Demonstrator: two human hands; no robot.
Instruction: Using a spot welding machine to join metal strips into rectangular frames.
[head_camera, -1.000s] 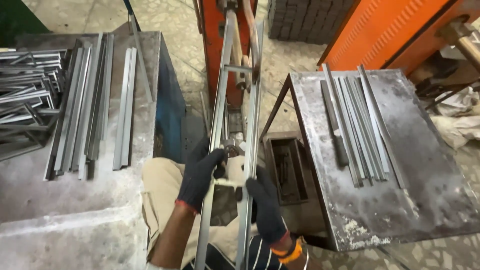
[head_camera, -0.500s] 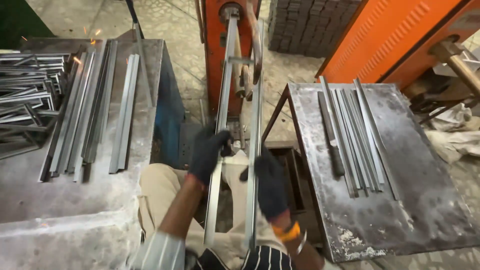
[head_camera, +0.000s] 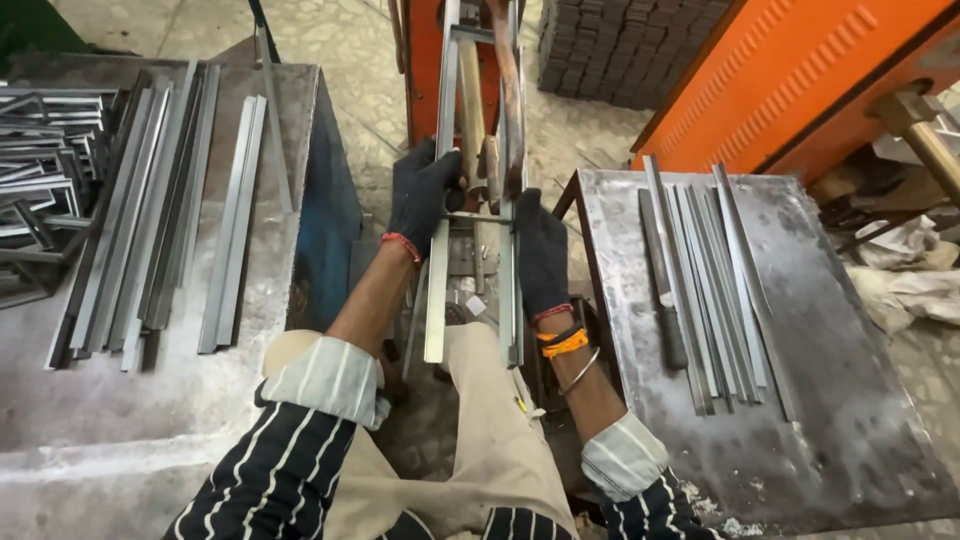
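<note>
A single head-worn camera looked steeply down, close over the lap, between the two flanking metal surfaces (head_camera: 150, 400).

Both gloved hands, left hand (head_camera: 422, 195) and right hand (head_camera: 541, 250), have slid farther up the metal frame (head_camera: 478, 215) (toward the orange machine (head_camera: 430, 60)), arms now stretched out.

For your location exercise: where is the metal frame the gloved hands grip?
In the head view, centre: the metal frame stands between left hand and right hand, before the orange machine.
</note>
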